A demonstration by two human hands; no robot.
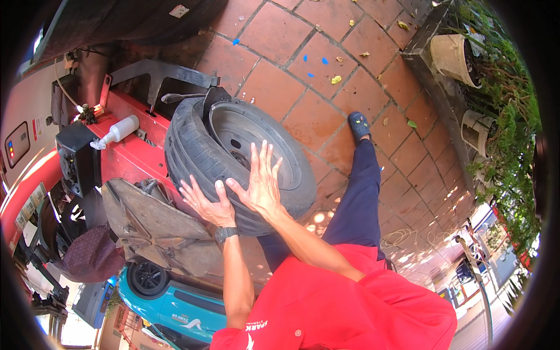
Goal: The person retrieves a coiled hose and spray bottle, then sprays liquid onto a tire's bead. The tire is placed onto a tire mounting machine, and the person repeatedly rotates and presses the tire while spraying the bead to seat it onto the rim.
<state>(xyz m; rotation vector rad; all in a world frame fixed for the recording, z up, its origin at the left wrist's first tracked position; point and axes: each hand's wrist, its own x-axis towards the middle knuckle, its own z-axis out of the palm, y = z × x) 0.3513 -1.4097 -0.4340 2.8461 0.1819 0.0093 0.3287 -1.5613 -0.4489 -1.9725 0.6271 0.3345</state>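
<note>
A black car wheel (pixel 252 135), a tyre on a grey rim, stands tilted against a red tyre machine (pixel 131 154). A curved black metal blade (pixel 214 100) presses at its far sidewall, on the end of a grey arm (pixel 160 76). My left hand (pixel 209 205), with a watch on its wrist, is open over the tread with fingers spread. Beside it, my right hand (pixel 261 184) is open too, its fingers reaching over the near sidewall and rim. Neither hand grips anything; whether the palms press on the rubber I cannot tell.
A white spray bottle (pixel 121 129) lies on the machine beside a black box (pixel 77 157). A dirty metal plate (pixel 157 227) juts out left of my arm. Potted plants (pixel 458 60) line the right kerb. A teal car (pixel 175 306) is at the lower left.
</note>
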